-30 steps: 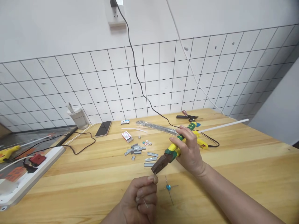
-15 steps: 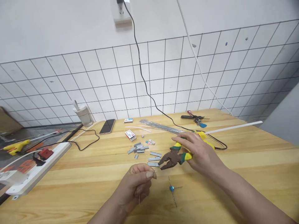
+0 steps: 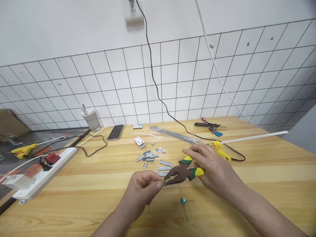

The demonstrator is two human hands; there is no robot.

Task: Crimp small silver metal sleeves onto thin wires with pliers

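Observation:
My left hand [image 3: 145, 189] pinches a thin piece of wire [image 3: 149, 209], whose lower end pokes out beneath the fingers. Wrapped round the green and yellow handles of rusty pliers [image 3: 179, 173] is my right hand [image 3: 213, 163]. The jaws of the pliers are slightly parted, and their tips meet the left fingertips; whether they grip the wire there is too small to tell. Below the pliers, a cross of twisted wires with a blue centre [image 3: 182, 201] lies on the wooden table [image 3: 86, 204].
Staple strips [image 3: 148, 156], small beads [image 3: 160, 150], a red-and-white box [image 3: 139, 142] and a bundle of metal wires [image 3: 172, 133] lie beyond my hands. A yellow glue gun [image 3: 219, 149] is behind my right hand. At left are a phone [image 3: 116, 132] and a power strip [image 3: 46, 174].
The pliers have come left and slightly down to my left fingertips, their jaws narrower than before. My left hand has turned a little, and the camera view has shifted slightly.

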